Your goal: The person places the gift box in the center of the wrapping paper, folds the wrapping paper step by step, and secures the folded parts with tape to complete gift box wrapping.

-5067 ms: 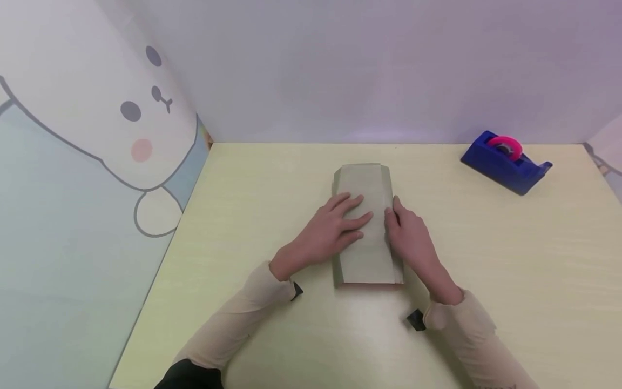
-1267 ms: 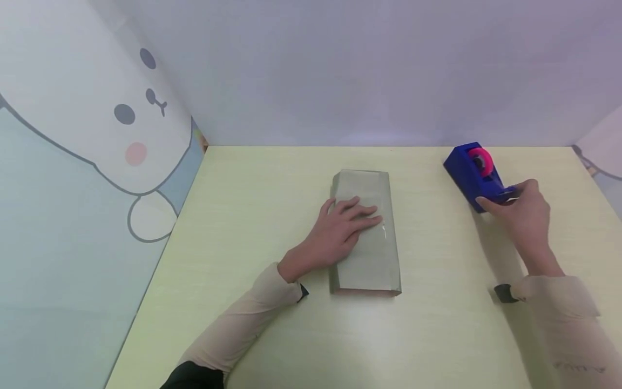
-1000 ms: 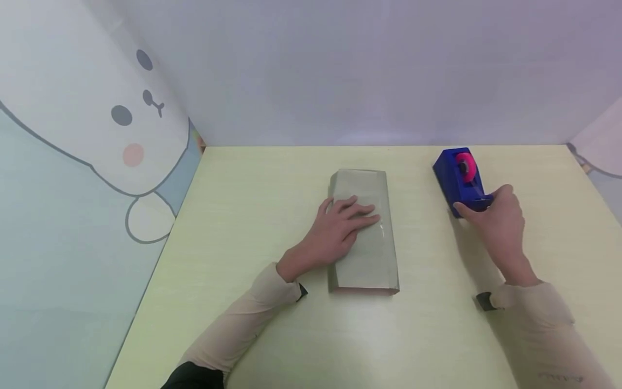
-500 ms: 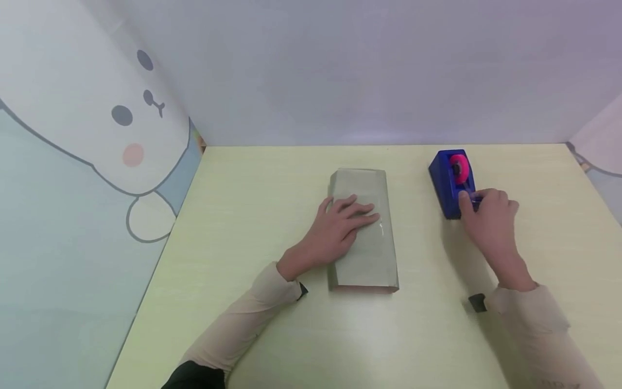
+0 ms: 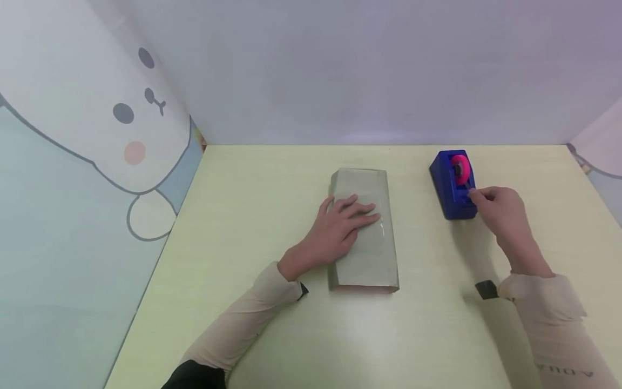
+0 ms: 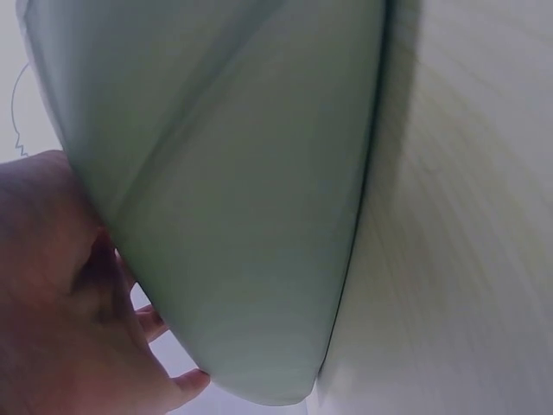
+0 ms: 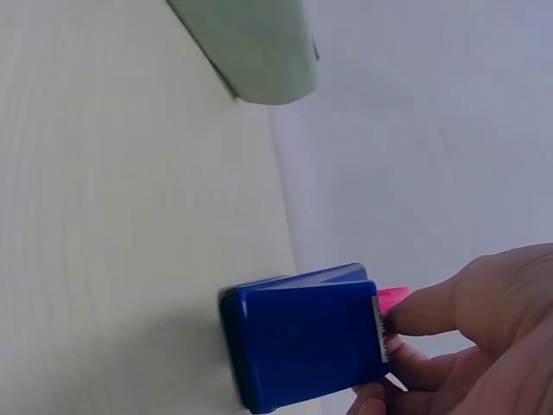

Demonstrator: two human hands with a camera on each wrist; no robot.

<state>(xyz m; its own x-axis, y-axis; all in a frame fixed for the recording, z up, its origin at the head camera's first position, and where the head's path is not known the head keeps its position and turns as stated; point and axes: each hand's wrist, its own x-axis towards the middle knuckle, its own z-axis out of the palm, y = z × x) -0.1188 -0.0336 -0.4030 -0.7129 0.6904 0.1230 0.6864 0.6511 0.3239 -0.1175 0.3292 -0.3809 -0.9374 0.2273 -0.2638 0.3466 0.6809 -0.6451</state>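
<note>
A box wrapped in grey-green paper (image 5: 369, 265) lies lengthwise at the middle of the table, a small glossy patch (image 5: 382, 229) near its right edge. My left hand (image 5: 328, 235) rests on its top with fingers spread; in the left wrist view the box's side (image 6: 251, 225) fills the middle. To the right stands a blue tape dispenser (image 5: 441, 186) holding a roll with a pink core (image 5: 461, 168). My right hand (image 5: 505, 216) pinches the tape end between thumb and fingers at the dispenser's front. The right wrist view shows those fingertips right at the serrated cutter (image 7: 380, 328).
The pale wood-grain table (image 5: 243, 205) ends at a plain light wall (image 5: 311, 70) behind. On the left hangs a panel with a cartoon animal (image 5: 160, 140). In the right wrist view, the far end of the box (image 7: 259, 56) shows beyond the dispenser.
My right hand has left the box's edge, turned the dispenser and shifted it nearer the box, then moved from its body to the tape end. The left hand has stayed on the box.
</note>
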